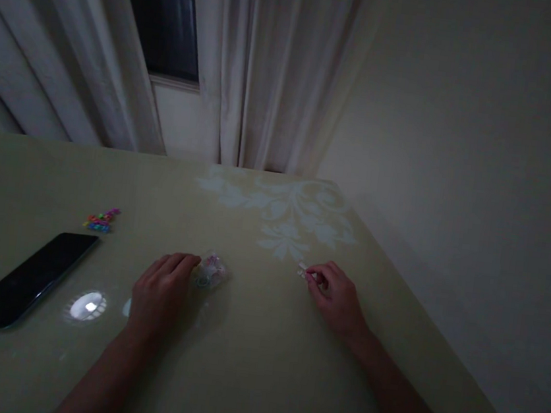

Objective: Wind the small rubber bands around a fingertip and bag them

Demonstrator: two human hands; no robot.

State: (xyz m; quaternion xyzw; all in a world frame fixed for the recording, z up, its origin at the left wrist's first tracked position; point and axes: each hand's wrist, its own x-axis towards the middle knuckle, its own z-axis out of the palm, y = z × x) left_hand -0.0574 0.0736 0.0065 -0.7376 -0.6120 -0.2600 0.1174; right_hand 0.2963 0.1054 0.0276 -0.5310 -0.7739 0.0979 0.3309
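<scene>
My left hand [164,290] is closed at the left edge of a small clear plastic bag [212,271], pinching it. Pinkish and greenish bits show inside the bag. Farther right, my right hand [332,296] has its thumb and fingers pinched together beside some small whitish pieces [302,269] on the table. A tiny pinkish spot shows at its fingertips, too small to name.
A black flat tablet-like object [25,281] lies at the left of the glossy table [257,370]. Behind it is a small pile of colourful pieces [101,221]. Curtains [281,68] hang beyond the far edge, and a wall [470,156] runs along the right.
</scene>
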